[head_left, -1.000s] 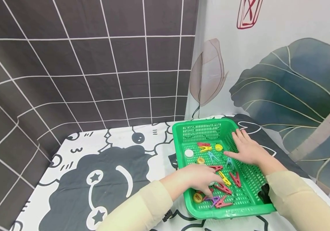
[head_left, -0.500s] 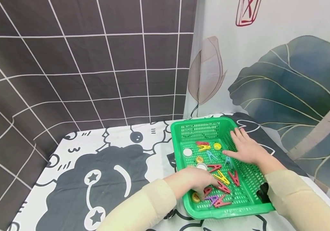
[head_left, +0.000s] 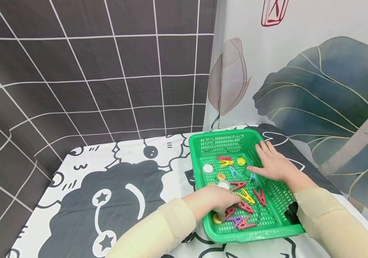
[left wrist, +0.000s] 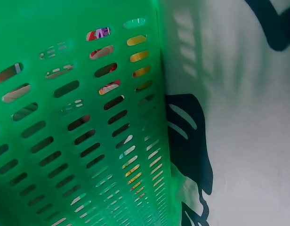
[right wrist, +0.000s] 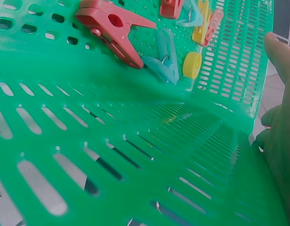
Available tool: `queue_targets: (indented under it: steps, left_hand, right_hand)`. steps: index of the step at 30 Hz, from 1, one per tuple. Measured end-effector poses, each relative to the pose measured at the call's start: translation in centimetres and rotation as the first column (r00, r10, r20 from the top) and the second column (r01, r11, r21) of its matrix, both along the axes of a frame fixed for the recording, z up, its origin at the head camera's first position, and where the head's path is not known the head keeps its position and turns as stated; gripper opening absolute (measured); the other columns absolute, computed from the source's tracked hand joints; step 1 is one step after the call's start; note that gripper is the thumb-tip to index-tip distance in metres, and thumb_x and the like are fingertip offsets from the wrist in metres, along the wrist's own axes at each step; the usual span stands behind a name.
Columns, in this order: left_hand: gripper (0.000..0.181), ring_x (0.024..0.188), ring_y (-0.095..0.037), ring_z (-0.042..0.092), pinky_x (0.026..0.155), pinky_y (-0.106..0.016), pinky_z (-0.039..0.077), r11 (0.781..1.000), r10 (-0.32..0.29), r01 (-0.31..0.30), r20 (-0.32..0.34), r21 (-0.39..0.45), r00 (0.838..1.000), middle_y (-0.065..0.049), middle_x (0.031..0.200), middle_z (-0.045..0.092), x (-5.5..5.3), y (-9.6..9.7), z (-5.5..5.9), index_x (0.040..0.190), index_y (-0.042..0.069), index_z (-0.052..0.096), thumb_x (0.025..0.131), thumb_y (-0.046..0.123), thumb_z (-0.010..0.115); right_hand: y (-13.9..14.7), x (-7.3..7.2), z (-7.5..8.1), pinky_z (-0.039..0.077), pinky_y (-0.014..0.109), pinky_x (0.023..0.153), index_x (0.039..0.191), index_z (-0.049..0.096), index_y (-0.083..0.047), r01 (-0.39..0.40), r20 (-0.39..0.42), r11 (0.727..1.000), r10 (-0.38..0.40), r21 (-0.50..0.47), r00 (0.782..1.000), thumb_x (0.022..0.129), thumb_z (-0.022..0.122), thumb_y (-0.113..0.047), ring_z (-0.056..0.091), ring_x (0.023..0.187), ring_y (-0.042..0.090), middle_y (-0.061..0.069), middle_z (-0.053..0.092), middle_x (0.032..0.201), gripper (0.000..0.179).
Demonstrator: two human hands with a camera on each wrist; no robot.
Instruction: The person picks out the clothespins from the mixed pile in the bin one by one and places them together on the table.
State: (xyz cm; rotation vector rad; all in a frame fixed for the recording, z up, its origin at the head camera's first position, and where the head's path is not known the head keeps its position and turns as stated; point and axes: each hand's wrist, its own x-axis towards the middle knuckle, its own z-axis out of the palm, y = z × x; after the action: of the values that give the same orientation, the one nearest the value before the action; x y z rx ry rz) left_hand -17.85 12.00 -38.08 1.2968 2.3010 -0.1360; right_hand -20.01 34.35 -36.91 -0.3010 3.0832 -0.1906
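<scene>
A green plastic basket (head_left: 253, 234) holds several red, yellow, blue and purple clothespins and several round caps. Into its near left part reaches my left hand (head_left: 219, 199), thumb and fingers spread apart over the clothespins. A red clothespin (head_left: 230, 212) lies between them, beside a purple clothespin (head_left: 235, 221) and a yellow cap (head_left: 216, 219). On the basket's right rim rests my right hand (head_left: 275, 165), fingers extended and thumb toward the inside. Only part of the right hand (right wrist: 284, 99) shows in the right wrist view. The left wrist view has the basket's slotted wall (left wrist: 84, 122) but not the hand.
A white cap (head_left: 208, 169), blue clothespins (head_left: 234, 173) and a yellow cap (head_left: 241, 161) lie farther back in the basket. It stands on a black-and-white patterned cloth (head_left: 129, 186). Behind rises a dark gridded curtain (head_left: 132, 93), with a leaf-patterned one to its right.
My left hand has drawn slightly left and back, uncovering a white cap and more of the near clothespins. The right hand keeps its place on the rim. The head view has shifted slightly.
</scene>
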Motion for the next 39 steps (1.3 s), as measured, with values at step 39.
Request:
queue_targets:
  steps: [39]
  left_hand:
    - [0.073, 0.093, -0.004, 0.051, 0.079, -0.020, 0.043, 0.995, -0.016, 0.027, 0.121, -0.092, 0.993, 0.012, 0.117, 0.052, 0.4, 1.0, -1.1, 0.133, 0.033, 0.038, 0.074, 0.020, 0.080]
  right_hand:
    - [-0.4, 0.1, 0.1, 0.014, 0.063, 0.104, 0.142, 0.019, 0.013, -0.010, -0.013, 1.000, 0.010, 0.024, 1.000, 0.084, 0.059, -0.054, 0.004, 0.135, 0.050, 0.035, 0.010, 0.147, 0.097]
